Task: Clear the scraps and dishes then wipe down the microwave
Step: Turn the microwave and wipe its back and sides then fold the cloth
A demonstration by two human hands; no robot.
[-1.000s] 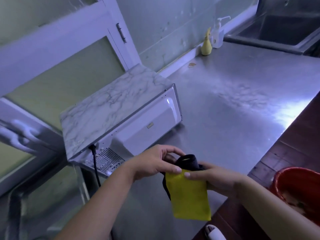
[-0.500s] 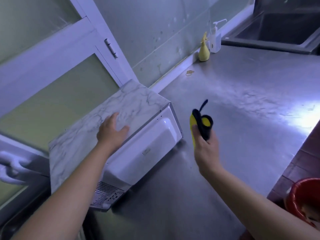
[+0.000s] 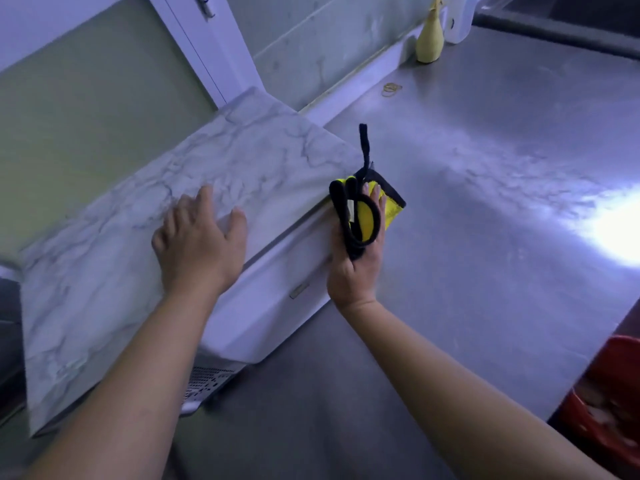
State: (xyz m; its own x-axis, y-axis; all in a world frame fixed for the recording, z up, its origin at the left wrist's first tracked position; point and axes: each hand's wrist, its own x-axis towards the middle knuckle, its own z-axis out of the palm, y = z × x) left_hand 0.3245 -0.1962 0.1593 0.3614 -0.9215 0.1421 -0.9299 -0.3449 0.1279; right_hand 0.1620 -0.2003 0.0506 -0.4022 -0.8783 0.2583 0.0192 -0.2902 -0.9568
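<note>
Steel counter (image 3: 485, 237) runs along a pale wall, with the microwave (image 3: 277, 292) standing on it against the wall. Its top is marble-patterned, and its white side and a vent grille face me.

- My left hand (image 3: 199, 244) lies flat on the microwave's top near the edge closest to me, fingers spread and straight, holding nothing.
- My right hand (image 3: 356, 261) holds the folded yellow-and-black cloth (image 3: 367, 216), fingers wrapped round it. It sits at the far end of the microwave's white side, level with the top edge. I cannot tell whether cloth and casing touch.
- A black loop from the cloth sticks up past the microwave's far corner.
- Beyond the microwave, by the wall: a rubber band (image 3: 392, 89), then a yellow bottle (image 3: 429, 39) beside a white pump bottle (image 3: 459, 26).
- Well to the right of the microwave, below the counter's edge: a red bucket (image 3: 609, 403).
</note>
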